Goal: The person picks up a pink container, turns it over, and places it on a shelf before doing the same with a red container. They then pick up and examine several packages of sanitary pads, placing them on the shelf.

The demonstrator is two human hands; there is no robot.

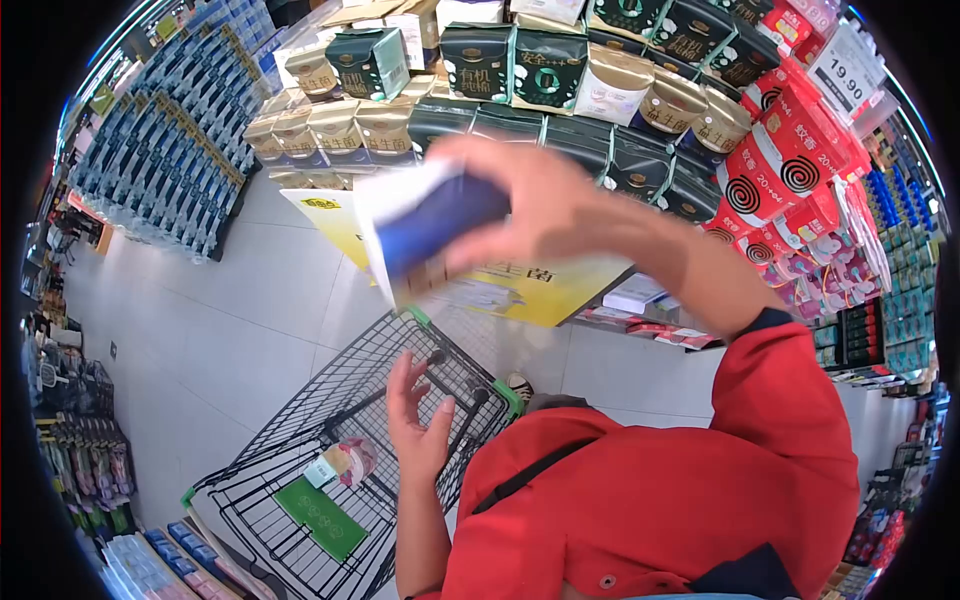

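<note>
My right hand (535,200) is smeared by motion in front of the display, its fingers closed round a blue and white package (420,225) whose print is too blurred to read. Over the shopping cart (300,400), my left hand (418,420) is raised with fingers apart and nothing in it. Inside the cart lie a flat green packet (322,518) and a small clear bag with reddish contents and a white label (345,463). Dark green packs (478,62) and gold-topped packs (385,130) are stacked on the display behind my right hand.
Red packs with black spirals (780,175) fill the display's right side, under a 19.90 price sign (847,70). A tall stack of dark boxes (165,130) stands at left on the grey tiled floor (250,310). Yellow panels (535,300) front the display.
</note>
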